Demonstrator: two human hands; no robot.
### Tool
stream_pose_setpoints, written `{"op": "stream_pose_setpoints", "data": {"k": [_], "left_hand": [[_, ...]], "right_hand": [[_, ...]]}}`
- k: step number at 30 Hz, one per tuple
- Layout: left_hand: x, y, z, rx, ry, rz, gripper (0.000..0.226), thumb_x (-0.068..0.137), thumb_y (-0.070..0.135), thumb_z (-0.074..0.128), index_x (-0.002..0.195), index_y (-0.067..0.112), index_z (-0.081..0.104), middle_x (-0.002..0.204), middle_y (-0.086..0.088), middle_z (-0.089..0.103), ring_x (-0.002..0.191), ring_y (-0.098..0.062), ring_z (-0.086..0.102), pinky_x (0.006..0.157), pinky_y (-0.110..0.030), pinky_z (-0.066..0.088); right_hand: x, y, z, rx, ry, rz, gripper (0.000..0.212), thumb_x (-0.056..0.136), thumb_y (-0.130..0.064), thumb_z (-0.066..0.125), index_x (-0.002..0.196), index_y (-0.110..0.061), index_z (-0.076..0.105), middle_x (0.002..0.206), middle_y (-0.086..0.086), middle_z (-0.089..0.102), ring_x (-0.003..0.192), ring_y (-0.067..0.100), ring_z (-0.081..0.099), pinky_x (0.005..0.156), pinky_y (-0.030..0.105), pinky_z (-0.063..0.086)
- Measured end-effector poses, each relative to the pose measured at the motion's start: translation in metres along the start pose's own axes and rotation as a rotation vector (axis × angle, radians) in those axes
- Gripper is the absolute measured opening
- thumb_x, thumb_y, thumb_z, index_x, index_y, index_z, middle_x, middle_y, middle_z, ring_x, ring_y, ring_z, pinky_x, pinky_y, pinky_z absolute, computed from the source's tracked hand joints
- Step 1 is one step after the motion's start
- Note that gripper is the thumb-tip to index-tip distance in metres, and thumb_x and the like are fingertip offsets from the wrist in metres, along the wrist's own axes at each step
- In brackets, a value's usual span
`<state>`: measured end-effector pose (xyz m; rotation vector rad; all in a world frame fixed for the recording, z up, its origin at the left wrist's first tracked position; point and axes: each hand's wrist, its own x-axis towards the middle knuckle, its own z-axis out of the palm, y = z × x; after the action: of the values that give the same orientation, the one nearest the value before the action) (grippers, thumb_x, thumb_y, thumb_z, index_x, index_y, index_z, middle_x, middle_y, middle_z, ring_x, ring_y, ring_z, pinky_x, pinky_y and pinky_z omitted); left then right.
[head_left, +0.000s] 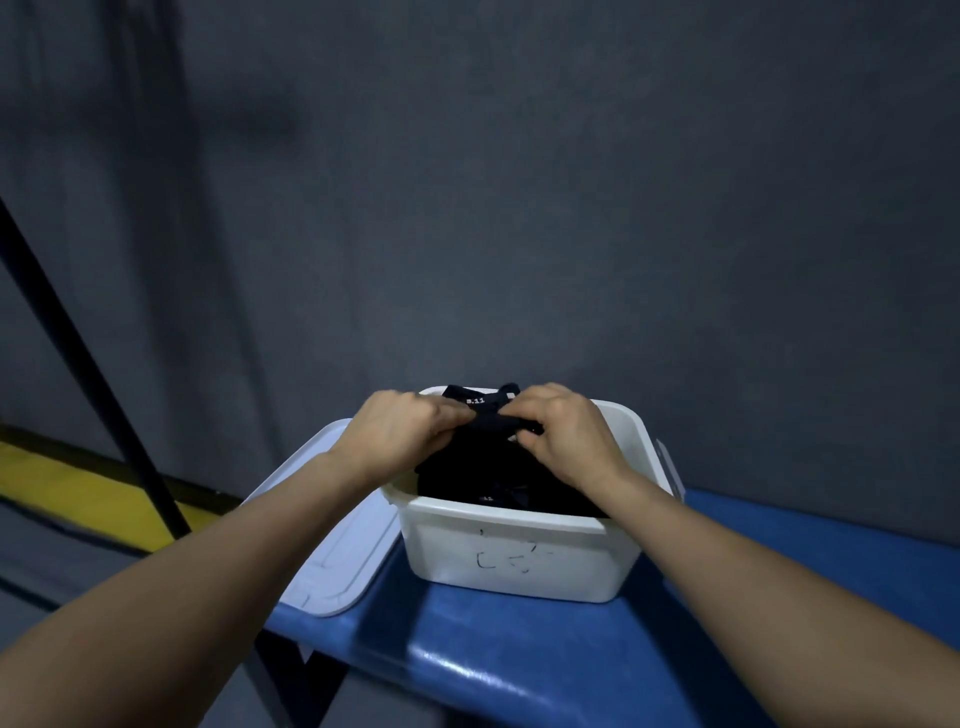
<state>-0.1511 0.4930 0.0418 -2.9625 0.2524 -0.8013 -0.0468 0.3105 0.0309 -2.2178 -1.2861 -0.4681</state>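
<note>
A white plastic bin (519, 551) stands on a blue bench (519, 665). Dark navy garments (467, 478) with small white lettering fill it. Both hands reach over the bin's top. My left hand (395, 431) pinches a fold of the dark fabric from the left. My right hand (561, 431) grips the same bunch of cloth from the right, fingers curled into it. The two hands nearly meet over the middle of the bin. Black marker scribbles mark the bin's front wall.
The bin's white lid (332, 535) lies flat on the bench to the left, partly overhanging the edge. A grey wall (519, 208) rises right behind. A black slanted pole (88, 374) and a yellow floor stripe (67, 483) sit at the left.
</note>
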Motion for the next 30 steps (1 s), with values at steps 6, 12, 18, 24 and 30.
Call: {"op": "stream_pose_setpoints", "data": {"k": [6, 12, 18, 24, 30], "left_hand": [[-0.014, 0.012, -0.009, 0.041, -0.431, 0.008, 0.032, 0.093, 0.026, 0.047, 0.119, 0.034, 0.062, 0.128, 0.019, 0.058, 0.113, -0.012, 0.057, 0.081, -0.029, 0.048], [-0.003, 0.010, 0.000, -0.077, -0.667, -0.058, 0.016, 0.086, 0.026, 0.058, 0.097, 0.026, 0.069, 0.101, 0.007, 0.067, 0.092, -0.020, 0.060, 0.082, -0.035, 0.049], [0.001, 0.003, -0.004, -0.271, -0.749, -0.154, 0.029, 0.096, 0.038, 0.047, 0.100, 0.017, 0.067, 0.098, 0.001, 0.065, 0.089, -0.015, 0.055, 0.081, -0.027, 0.040], [-0.002, 0.006, 0.007, -0.234, -0.678, -0.204, 0.017, 0.084, 0.024, 0.064, 0.098, 0.028, 0.073, 0.102, 0.014, 0.069, 0.090, -0.007, 0.058, 0.077, -0.017, 0.039], [-0.001, 0.007, 0.011, -0.267, -0.684, -0.270, 0.021, 0.084, 0.024, 0.065, 0.104, 0.026, 0.071, 0.109, 0.010, 0.068, 0.101, -0.013, 0.061, 0.083, -0.018, 0.042]], "right_hand": [[-0.022, -0.014, -0.002, -0.013, -0.264, 0.035, 0.034, 0.079, -0.009, 0.066, 0.111, -0.021, 0.071, 0.111, -0.007, 0.066, 0.108, 0.016, 0.056, 0.091, 0.030, 0.046], [-0.014, -0.010, 0.005, -0.040, -0.584, 0.121, 0.030, 0.080, -0.019, 0.072, 0.109, -0.022, 0.071, 0.115, -0.008, 0.065, 0.105, 0.017, 0.059, 0.094, 0.030, 0.046], [-0.008, -0.004, -0.008, 0.208, -0.750, 0.345, 0.022, 0.095, -0.029, 0.054, 0.094, -0.017, 0.072, 0.101, 0.001, 0.068, 0.096, 0.018, 0.060, 0.092, 0.028, 0.044], [-0.011, -0.002, 0.007, 0.237, -0.784, 0.351, 0.031, 0.085, -0.005, 0.065, 0.112, -0.020, 0.070, 0.110, -0.004, 0.069, 0.101, 0.013, 0.063, 0.096, 0.025, 0.048], [-0.008, -0.009, 0.005, 0.264, -0.801, 0.397, 0.037, 0.086, -0.002, 0.063, 0.117, -0.020, 0.067, 0.102, -0.002, 0.070, 0.086, 0.009, 0.062, 0.082, 0.021, 0.049]]}}
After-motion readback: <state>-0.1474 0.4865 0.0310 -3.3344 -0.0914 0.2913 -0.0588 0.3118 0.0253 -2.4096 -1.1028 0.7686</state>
